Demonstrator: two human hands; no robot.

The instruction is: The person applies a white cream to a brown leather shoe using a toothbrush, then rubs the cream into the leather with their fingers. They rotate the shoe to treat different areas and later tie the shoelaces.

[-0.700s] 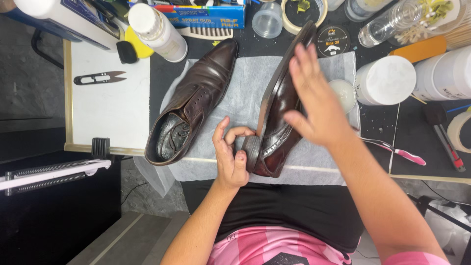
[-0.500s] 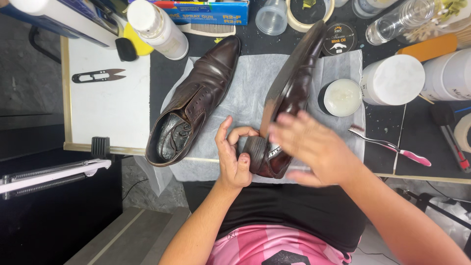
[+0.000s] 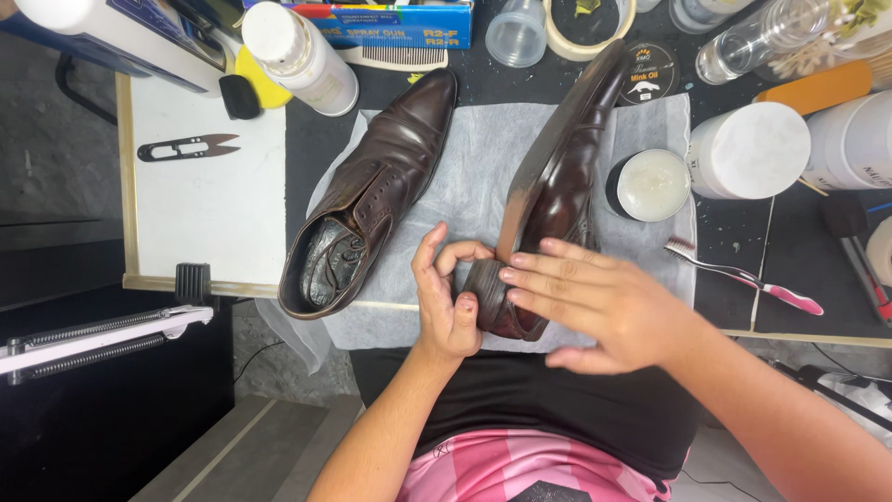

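My left hand (image 3: 451, 311) grips the tilted dark brown leather shoe's (image 3: 557, 200) heel at centre frame; right hand (image 3: 604, 302), open-fingered, rubs its side.

A dark bench (image 3: 743, 242) carries a white non-woven cloth (image 3: 483, 158), a white board (image 3: 214, 214), an open round tin of pale wax (image 3: 652, 184), a pink-handled toothbrush (image 3: 743, 276) and white plastic bottles (image 3: 757, 149).
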